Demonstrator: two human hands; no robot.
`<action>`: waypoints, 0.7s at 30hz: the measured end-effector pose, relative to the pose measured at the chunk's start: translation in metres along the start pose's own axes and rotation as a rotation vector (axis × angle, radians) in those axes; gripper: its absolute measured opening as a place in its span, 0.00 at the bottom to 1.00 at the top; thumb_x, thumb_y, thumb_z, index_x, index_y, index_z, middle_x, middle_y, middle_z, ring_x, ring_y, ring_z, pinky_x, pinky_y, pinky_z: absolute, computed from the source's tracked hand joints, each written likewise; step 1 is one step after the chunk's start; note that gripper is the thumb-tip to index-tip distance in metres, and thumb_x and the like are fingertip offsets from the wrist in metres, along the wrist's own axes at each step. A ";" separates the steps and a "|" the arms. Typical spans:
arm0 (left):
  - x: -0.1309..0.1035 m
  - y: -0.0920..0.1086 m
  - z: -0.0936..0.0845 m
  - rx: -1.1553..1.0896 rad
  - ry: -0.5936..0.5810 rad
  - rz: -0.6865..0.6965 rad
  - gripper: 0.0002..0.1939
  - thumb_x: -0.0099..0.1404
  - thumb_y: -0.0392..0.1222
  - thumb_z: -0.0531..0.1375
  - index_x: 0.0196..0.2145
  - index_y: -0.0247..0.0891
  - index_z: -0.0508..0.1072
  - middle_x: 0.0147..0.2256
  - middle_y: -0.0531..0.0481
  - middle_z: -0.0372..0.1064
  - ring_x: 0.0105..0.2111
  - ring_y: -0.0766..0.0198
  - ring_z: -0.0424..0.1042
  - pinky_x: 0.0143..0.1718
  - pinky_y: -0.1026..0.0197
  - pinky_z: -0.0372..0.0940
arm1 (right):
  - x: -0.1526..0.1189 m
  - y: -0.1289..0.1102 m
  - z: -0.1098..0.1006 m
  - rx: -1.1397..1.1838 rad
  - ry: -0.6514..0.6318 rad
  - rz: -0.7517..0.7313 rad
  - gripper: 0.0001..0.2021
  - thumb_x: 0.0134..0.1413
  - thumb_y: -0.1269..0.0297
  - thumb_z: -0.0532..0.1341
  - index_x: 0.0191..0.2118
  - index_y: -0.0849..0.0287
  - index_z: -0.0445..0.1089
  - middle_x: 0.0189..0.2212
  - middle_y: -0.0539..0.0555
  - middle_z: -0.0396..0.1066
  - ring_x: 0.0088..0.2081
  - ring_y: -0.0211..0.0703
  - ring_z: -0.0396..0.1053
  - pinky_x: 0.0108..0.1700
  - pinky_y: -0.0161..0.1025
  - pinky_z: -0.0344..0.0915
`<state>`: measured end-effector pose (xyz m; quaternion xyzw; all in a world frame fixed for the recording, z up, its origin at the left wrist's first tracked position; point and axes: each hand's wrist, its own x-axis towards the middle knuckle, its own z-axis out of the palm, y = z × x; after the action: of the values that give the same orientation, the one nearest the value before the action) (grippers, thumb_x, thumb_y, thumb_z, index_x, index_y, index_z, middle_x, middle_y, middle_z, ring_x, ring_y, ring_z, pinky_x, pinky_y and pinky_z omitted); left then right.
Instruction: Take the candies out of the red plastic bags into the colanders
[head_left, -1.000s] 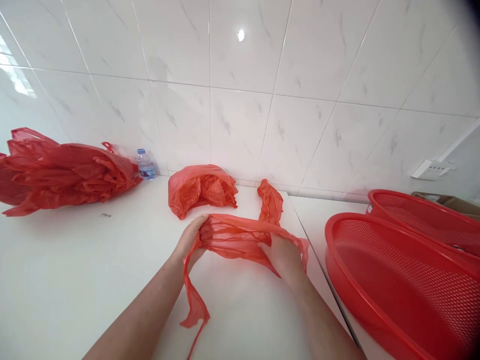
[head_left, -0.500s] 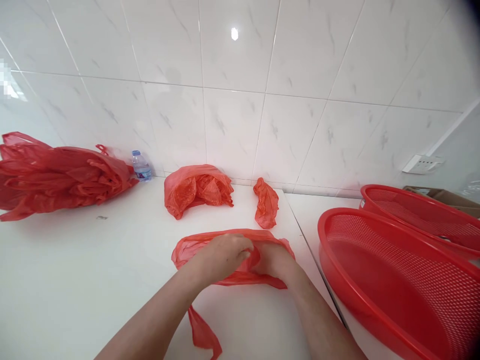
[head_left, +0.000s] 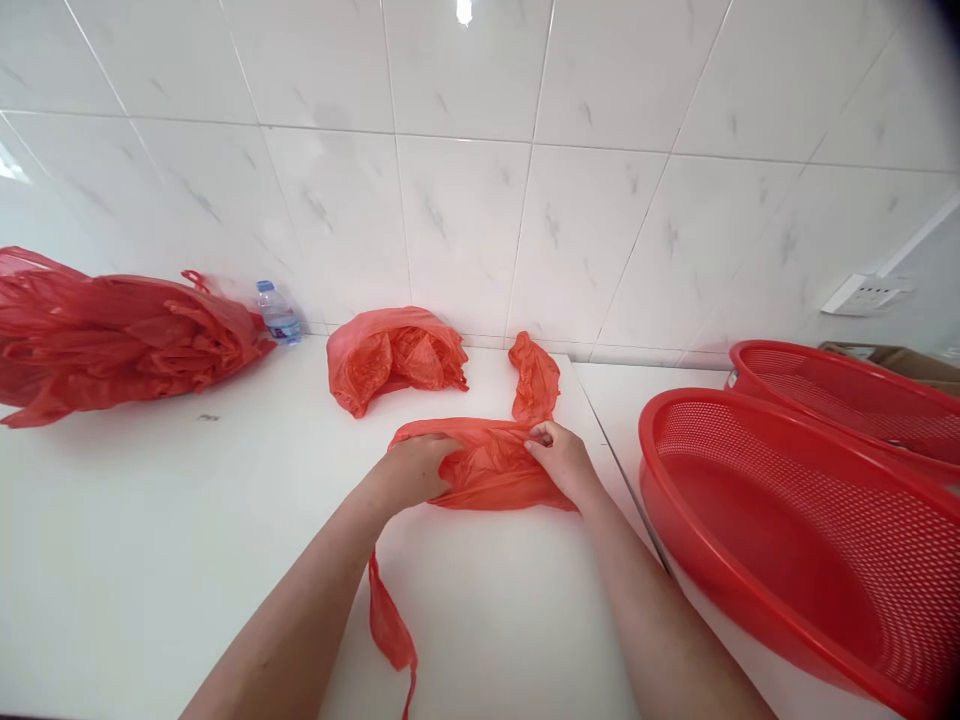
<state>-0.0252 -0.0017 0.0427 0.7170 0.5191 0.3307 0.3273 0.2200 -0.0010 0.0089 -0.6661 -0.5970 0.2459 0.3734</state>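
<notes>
A red plastic bag (head_left: 495, 465) lies bunched lengthwise on the white table in front of me. My left hand (head_left: 420, 468) is closed on its left end, some fingers hidden in the folds. At the right end, my right hand (head_left: 559, 455) pinches the bag's upper edge between thumb and fingers. Under my left forearm a thin red strip of plastic (head_left: 390, 620) trails toward the table's near side. Just behind my right hand lies a small crumpled red bag (head_left: 535, 378), and a larger crumpled red bag (head_left: 397, 355) sits behind the bag I hold.
A big heap of red plastic bags (head_left: 127, 340) fills the far left, beside a small water bottle (head_left: 279, 315). On the right stand two red mesh baskets, the nearer basket (head_left: 757, 520) and the farther basket (head_left: 840, 400). A tiled wall (head_left: 465, 230) with a socket (head_left: 866, 295) closes the back.
My hands have come out from inside the bag and moved apart to its two ends. The bag has flattened and narrowed. The view has tilted down slightly.
</notes>
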 end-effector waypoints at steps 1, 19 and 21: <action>0.000 0.004 0.002 0.072 -0.024 0.042 0.15 0.45 0.34 0.63 0.33 0.45 0.77 0.35 0.49 0.75 0.35 0.56 0.71 0.30 0.62 0.58 | 0.000 0.000 0.002 -0.021 0.034 -0.039 0.06 0.52 0.64 0.57 0.34 0.58 0.69 0.31 0.50 0.71 0.33 0.39 0.68 0.35 0.35 0.62; 0.009 -0.018 -0.009 0.465 0.687 0.445 0.05 0.63 0.45 0.52 0.37 0.50 0.65 0.39 0.57 0.69 0.43 0.59 0.69 0.46 0.56 0.64 | -0.144 -0.051 -0.113 -0.258 0.409 -0.521 0.06 0.57 0.69 0.56 0.38 0.55 0.70 0.36 0.53 0.70 0.39 0.40 0.69 0.42 0.38 0.67; 0.011 -0.025 -0.012 0.424 0.683 0.310 0.05 0.63 0.47 0.52 0.37 0.51 0.65 0.39 0.58 0.69 0.39 0.60 0.69 0.44 0.56 0.64 | -0.167 -0.020 -0.140 -0.398 0.482 -0.411 0.07 0.57 0.67 0.57 0.40 0.53 0.70 0.41 0.55 0.70 0.43 0.43 0.69 0.44 0.41 0.68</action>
<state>-0.0457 0.0170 0.0305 0.6873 0.5401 0.4804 -0.0716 0.2879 -0.1932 0.0891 -0.6306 -0.6494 -0.1192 0.4080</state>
